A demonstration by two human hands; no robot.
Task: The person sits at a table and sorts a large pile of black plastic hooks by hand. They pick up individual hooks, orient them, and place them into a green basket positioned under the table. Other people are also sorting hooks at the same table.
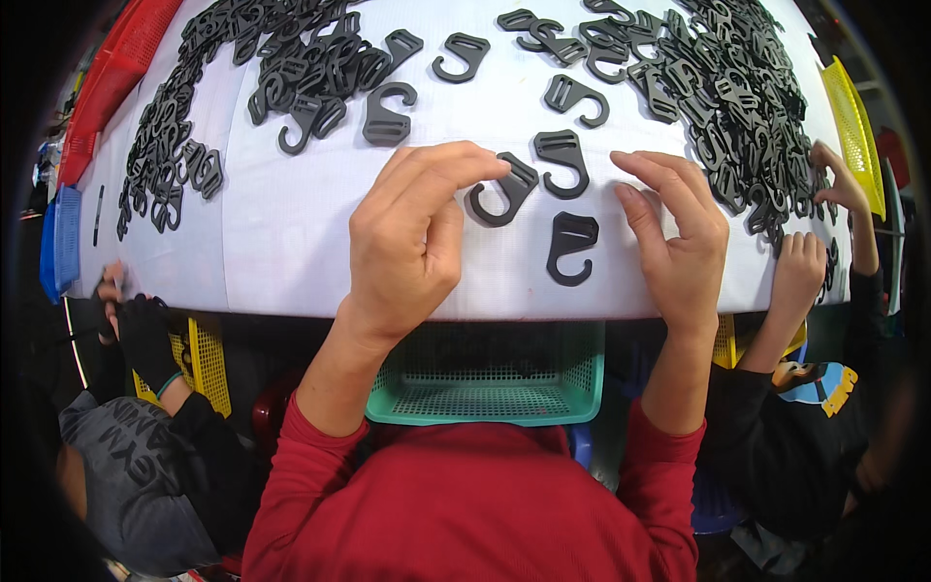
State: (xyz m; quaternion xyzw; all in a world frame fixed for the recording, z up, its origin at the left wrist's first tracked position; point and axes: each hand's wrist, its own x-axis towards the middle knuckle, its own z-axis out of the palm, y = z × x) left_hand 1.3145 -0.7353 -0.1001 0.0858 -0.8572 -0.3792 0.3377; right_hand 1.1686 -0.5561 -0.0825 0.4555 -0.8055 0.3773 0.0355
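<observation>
My left hand (412, 218) hovers over the front of the white table, fingers bent to the right and thumb apart from them. Its fingertips reach the upper edge of a black plastic hook (519, 177) with a slotted end; whether they touch it I cannot tell. My right hand (674, 213) is open with nothing in it, thumb and forefinger apart. Between my hands lie a second black hook (560, 147) and, nearer the table edge, a third hook (574, 231). Another hook (575, 97) lies a little farther off.
Large heaps of black hooks cover the far left (281, 58) and right (737, 97) of the table (291, 262). A green mesh basket (485, 419) sits below the front edge. Co-workers' hands are at left (112, 286) and right (800, 267). Red (116, 78) and yellow baskets (853, 136) flank the table.
</observation>
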